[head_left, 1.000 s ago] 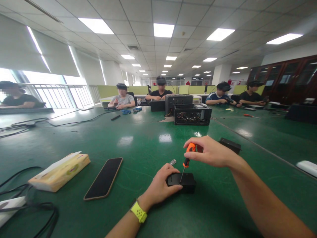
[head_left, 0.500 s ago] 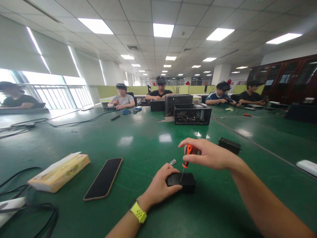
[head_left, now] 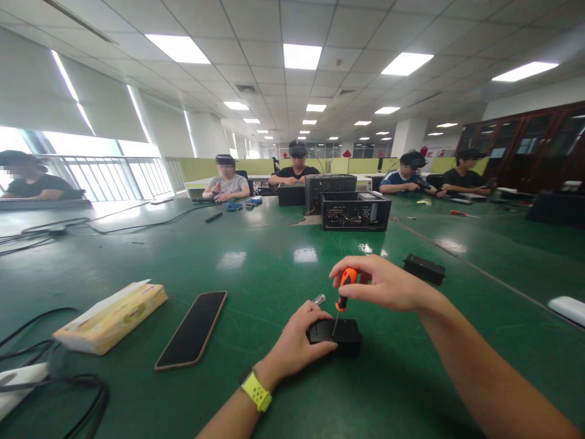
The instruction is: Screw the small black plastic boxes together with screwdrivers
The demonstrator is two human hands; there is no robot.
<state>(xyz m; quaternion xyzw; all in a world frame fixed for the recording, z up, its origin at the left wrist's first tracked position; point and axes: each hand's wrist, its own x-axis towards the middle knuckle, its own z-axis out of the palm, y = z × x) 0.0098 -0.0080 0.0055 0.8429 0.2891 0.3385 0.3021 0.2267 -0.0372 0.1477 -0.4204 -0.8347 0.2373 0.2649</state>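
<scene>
Left hand [head_left: 295, 344] clamps small black box [head_left: 340, 336] flat on green counter [head_left: 256, 268]. Right hand [head_left: 388, 283] pinches orange-handled screwdriver [head_left: 342, 294], tip on box top, probably in screw. Smartphone [head_left: 192, 329] nearby, left.

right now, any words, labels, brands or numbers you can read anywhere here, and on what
No text here can be read.
Tissue box: printed mark on its side, too blurred to read.
Phone: screen dark, nothing shown.
Small black box held by the left hand: no label visible.
Screwdriver in the right hand: no marking visible.
Red signs by the far pillar: too small to read.
</scene>
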